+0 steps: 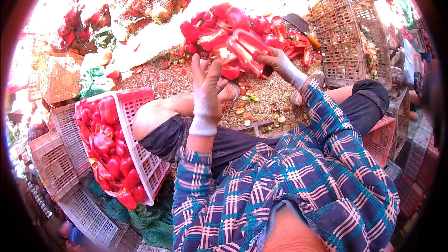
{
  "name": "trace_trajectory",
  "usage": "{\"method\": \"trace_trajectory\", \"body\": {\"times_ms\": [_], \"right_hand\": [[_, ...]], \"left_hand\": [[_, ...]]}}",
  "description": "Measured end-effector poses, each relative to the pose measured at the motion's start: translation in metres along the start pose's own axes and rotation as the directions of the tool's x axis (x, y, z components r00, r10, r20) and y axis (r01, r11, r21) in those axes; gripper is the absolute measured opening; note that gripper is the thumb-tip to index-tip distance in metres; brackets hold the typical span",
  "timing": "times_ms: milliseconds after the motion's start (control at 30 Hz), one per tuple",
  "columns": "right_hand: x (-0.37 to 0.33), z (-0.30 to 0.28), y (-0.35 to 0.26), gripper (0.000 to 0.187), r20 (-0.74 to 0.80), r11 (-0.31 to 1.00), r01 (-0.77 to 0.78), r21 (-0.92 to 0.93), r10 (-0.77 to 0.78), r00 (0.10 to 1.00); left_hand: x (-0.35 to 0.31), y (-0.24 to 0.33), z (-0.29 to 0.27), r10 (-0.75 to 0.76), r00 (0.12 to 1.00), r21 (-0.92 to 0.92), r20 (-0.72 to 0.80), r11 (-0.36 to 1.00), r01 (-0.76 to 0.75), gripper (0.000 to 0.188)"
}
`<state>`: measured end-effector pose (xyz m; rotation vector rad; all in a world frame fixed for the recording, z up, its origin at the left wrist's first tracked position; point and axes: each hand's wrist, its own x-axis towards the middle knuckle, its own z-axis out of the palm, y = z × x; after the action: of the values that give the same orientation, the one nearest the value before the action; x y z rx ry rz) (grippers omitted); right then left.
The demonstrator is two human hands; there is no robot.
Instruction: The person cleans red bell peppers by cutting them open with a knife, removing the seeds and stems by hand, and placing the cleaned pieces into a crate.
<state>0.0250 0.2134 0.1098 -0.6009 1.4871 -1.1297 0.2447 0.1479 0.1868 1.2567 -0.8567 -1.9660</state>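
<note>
A heap of red bell peppers (205,30), many of them cut open, lies on the ground in front of me. My right hand (278,64), in a dirty pale glove, is closed on the lower end of a cut red bell pepper (246,49) at the near side of the heap. Its pale inside shows. My left hand (206,84), also gloved, is raised just left of the heap with fingers spread and nothing in it. Beyond my right hand, a cleaver (296,21) with a wooden handle (313,41) rests at the heap's right edge.
At my left a tilted red-and-white crate (135,126) holds red peppers (109,144). A brown plastic crate (338,37) stands at the right. Seeds and scraps (252,98) cover the ground between my legs. Mesh sacks of peppers (140,4) lie at the far left.
</note>
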Motion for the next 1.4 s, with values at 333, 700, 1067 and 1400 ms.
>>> {"method": "trace_trajectory", "body": {"times_ms": [333,700,1067,1400], "right_hand": [[0.026,0.074,-0.037,0.041,0.317,0.958,0.021,0.286,-0.115,0.941],[0.067,0.038,0.087,0.052,0.176,0.072,0.256,-0.964,-0.551,0.816],[0.176,0.079,0.087,0.020,0.911,-0.772,0.621,-0.134,0.151,0.384],[0.166,0.063,0.032,0.017,0.954,-0.574,0.765,-0.291,-0.107,0.282]], "left_hand": [[0.055,0.004,-0.043,0.172,0.964,-0.618,0.203,0.786,-0.010,0.050],[0.024,0.038,-0.059,0.290,0.954,-0.750,0.071,0.646,-0.141,0.068],[0.039,0.006,-0.059,0.172,0.985,-0.701,-0.003,0.702,-0.125,0.064],[0.051,-0.006,-0.069,0.182,0.966,-0.625,-0.185,0.736,-0.258,0.047]]}}
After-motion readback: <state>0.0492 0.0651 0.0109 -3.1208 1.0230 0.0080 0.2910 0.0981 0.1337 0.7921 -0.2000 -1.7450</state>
